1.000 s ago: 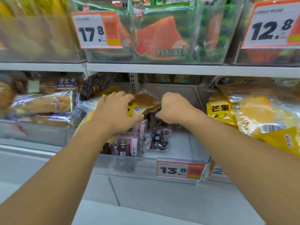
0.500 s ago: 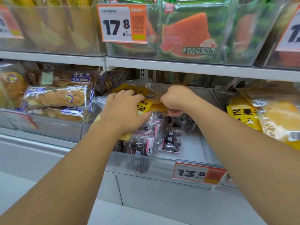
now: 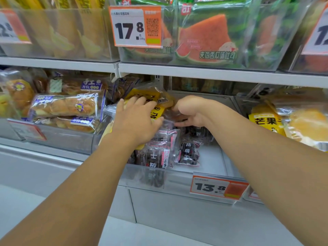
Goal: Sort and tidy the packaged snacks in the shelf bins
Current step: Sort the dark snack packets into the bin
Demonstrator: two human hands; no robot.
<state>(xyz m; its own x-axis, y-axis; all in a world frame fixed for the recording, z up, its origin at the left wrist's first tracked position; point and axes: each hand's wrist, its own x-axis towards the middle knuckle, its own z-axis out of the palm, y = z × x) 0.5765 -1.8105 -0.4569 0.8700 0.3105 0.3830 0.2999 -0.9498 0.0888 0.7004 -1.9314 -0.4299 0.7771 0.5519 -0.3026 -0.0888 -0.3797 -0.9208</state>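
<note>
A yellow-labelled snack package [image 3: 157, 112] in clear wrap lies on top of the dark plum packs [image 3: 188, 153] in the clear middle bin [image 3: 179, 180]. My left hand [image 3: 136, 121] lies on the package with its fingers spread and fairly straight, thumb pointing right. My right hand [image 3: 190, 110] is at the package's right end, fingers curled and thumb underneath, pinching the clear wrapper. A second yellow pack [image 3: 145, 94] sits behind the fingertips. More plum packs [image 3: 156, 157] stand against the bin's front wall. The hands hide much of the package.
A bin of wrapped bread rolls [image 3: 65, 107] stands to the left, mango packs [image 3: 266, 121] to the right. Watermelon toast bags [image 3: 205, 39] fill the shelf above, with a 17.8 price tag [image 3: 134, 27]. A 13.8 tag [image 3: 218, 188] hangs on the bin front.
My left hand has gone from a curled grip to spread fingers on the yellow package. My right hand has turned, thumb now underneath the wrapper. The package has shifted toward the back.
</note>
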